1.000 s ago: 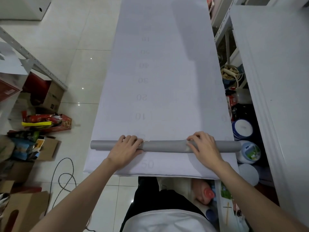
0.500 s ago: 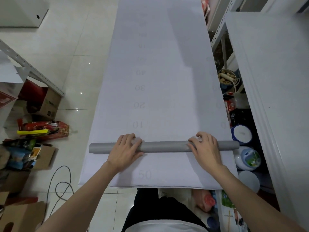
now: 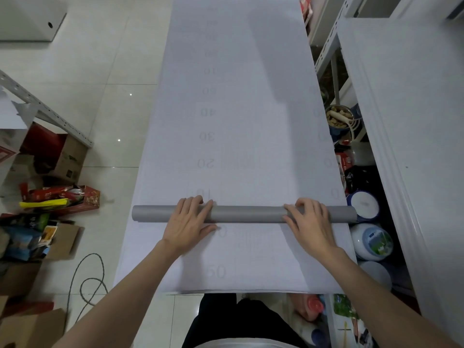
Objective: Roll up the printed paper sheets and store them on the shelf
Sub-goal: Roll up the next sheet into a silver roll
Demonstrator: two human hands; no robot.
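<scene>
Grey long tube (image 3: 247, 214) is lying crosswise on the white printed paper sheet (image 3: 236, 121), near its close end. I'm seeing left hand (image 3: 187, 223) fingers flat over it, right hand (image 3: 311, 223) fingers curling round it. Paper's probably light, crease-prone; holding wide apart looks safest.

Clear ahead, cluttered at both sides.
Paper sheet (image 3: 238, 109) lies bare ahead; shelf (image 3: 406, 121) and tubs (image 3: 371, 241) crowd its right edge, boxes (image 3: 70, 159) and cable (image 3: 93, 254) lie left.
</scene>
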